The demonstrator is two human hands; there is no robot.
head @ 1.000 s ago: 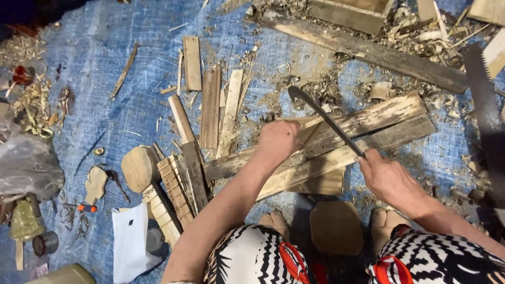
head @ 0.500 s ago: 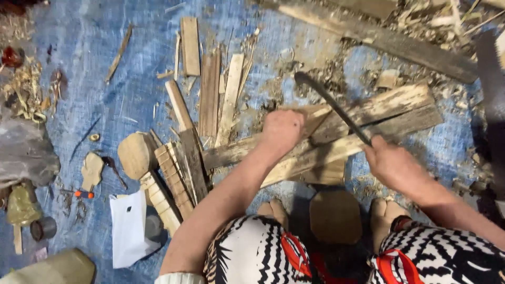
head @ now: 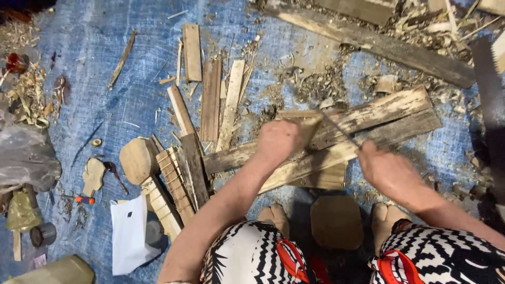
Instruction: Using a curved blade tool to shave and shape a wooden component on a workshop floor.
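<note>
A small pale wooden piece (head: 304, 126) stands pressed onto 2 long weathered grey planks (head: 368, 123) that lie side by side on the blue woven tarp (head: 110, 105) spread over the floor. The left hand (head: 276, 142) has its grip clamped around that piece, holding it against the upper plank. The right hand (head: 384, 171) has its grip closed on the handle of a thin dark blade (head: 339, 128), whose narrow length slants up and left to meet the pale piece (the blade looks blurred). Both planks run slantwise from lower left to upper right, with a shorter pale board (head: 321, 176) tucked under them. Just below, between the person's 2 bare feet, sits a squat brown wooden block (head: 336, 221). To the left lie several split wooden slats (head: 210, 100), a rounded wooden paddle blank (head: 138, 159) and a white plastic bag (head: 129, 234). Wood shavings (head: 321, 84) litter the tarp above the planks, near a long dark beam (head: 379, 44).
</note>
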